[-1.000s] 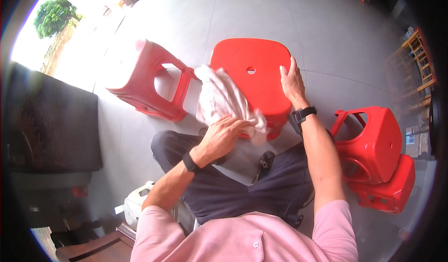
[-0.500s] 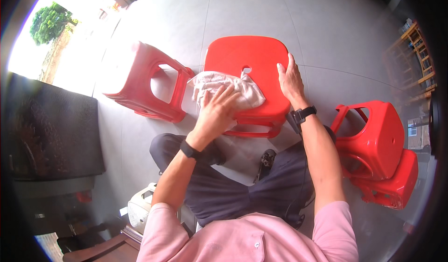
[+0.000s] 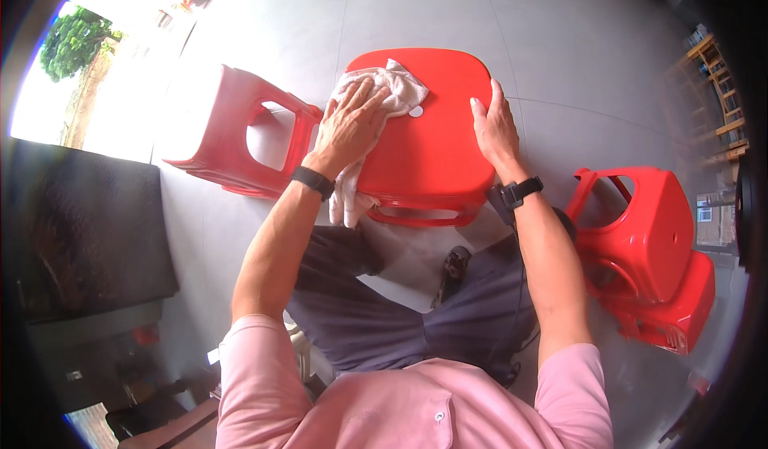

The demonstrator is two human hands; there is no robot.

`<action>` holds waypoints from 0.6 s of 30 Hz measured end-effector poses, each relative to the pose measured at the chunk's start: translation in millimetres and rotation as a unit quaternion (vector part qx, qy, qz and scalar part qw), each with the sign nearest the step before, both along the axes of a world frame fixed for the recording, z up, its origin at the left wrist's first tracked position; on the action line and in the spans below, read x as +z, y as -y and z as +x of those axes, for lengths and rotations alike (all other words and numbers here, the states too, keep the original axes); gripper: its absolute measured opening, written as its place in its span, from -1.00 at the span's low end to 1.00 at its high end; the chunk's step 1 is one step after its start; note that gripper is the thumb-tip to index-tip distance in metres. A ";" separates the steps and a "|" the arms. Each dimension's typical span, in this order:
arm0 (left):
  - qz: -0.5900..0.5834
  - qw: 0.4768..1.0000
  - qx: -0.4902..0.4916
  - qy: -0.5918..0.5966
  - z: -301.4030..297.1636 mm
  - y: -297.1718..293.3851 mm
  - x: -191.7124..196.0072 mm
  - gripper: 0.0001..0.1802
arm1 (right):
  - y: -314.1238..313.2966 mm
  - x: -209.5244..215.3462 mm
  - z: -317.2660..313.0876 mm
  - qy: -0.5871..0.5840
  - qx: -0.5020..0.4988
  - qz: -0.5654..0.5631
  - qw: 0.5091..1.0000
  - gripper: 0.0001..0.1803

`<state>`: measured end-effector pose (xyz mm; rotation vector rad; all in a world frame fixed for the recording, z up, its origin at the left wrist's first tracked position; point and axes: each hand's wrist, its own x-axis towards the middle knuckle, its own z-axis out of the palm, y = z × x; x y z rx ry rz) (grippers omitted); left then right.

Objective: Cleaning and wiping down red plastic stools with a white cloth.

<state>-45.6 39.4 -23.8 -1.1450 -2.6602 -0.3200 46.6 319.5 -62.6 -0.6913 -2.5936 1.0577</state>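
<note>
A red plastic stool (image 3: pixel 428 149) stands before my knees, its seat facing up with a small hole near the middle. On the seat's far left part lies a bunched whitish cloth (image 3: pixel 406 91). My left hand (image 3: pixel 349 127) presses on this cloth, fingers curved over it; a loose end of it hangs down the stool's near left side. Against the seat's right edge rests my right hand (image 3: pixel 498 132), its fingers stretched forward and its thumb apart from them. The undersides of the left fingers are hidden.
Close on the left are red stools (image 3: pixel 240 133), apparently stacked and bright with glare. At right, more red stools (image 3: pixel 640 241) lie on their sides on the grey tiled floor (image 3: pixel 416 9). A dark panel (image 3: pixel 88 233) is at far left, wooden furniture (image 3: pixel 720 89) at far right.
My left hand and the cloth have moved away from me, from the seat's near left part to its far left part. The cloth's loose end now hangs over the side. The right hand stays at the edge.
</note>
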 end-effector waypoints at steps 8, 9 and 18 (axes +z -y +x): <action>0.057 0.996 -0.057 0.038 73.1 -4.4 6.7 -0.52 | -7.7 -2.6 2.3 0.005 -0.008 0.016 1.000 -0.21; 0.056 0.996 -0.049 0.045 83.4 -4.5 8.1 -0.51 | -8.9 -2.4 2.4 0.006 -0.009 0.023 1.000 -0.21; 0.022 0.991 -0.093 0.096 137.5 13.1 19.8 -0.38 | -9.5 -5.5 3.7 0.004 -0.005 0.023 1.000 -0.21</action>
